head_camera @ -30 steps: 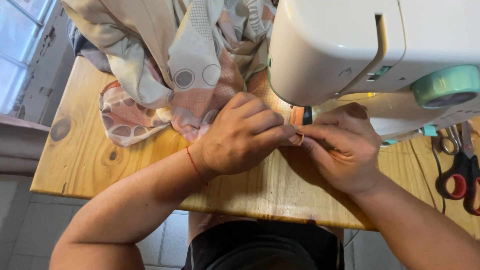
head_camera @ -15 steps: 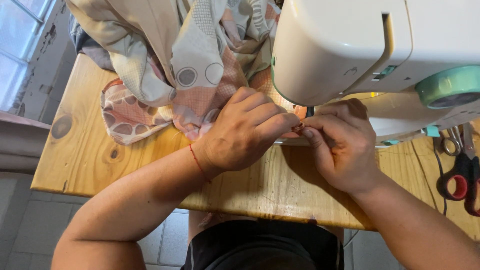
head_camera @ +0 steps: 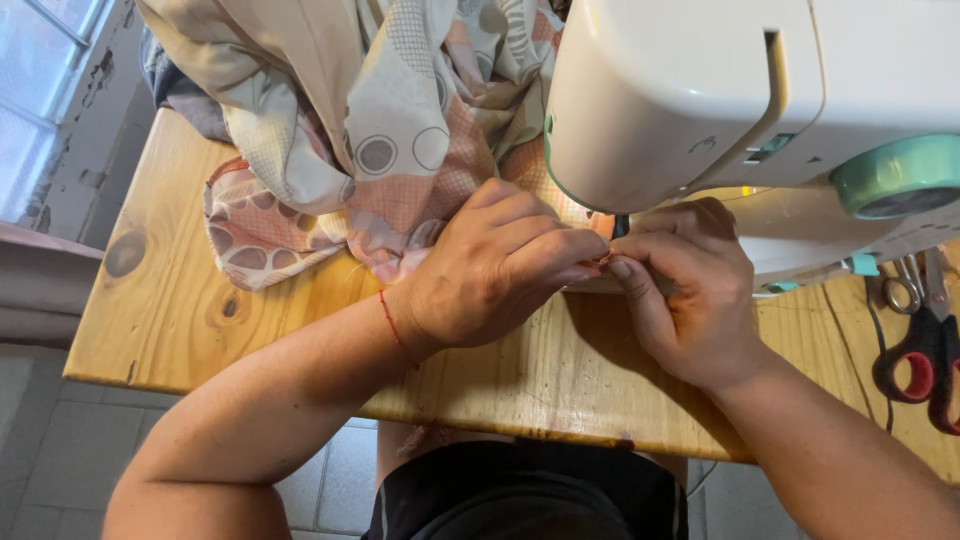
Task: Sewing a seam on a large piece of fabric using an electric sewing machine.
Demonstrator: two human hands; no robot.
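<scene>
While both hands pinch it, the patterned fabric (head_camera: 380, 150) bunches peach and cream.

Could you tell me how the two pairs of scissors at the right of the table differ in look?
The red-handled scissors have thick red and black plastic loops; the metal scissors have thin bare steel loops. The red-handled pair looks bulkier and lies nearer the table's front edge; the metal pair lies further back, close to the sewing machine. Both lie flat on the wooden table, untouched by either hand.
</scene>
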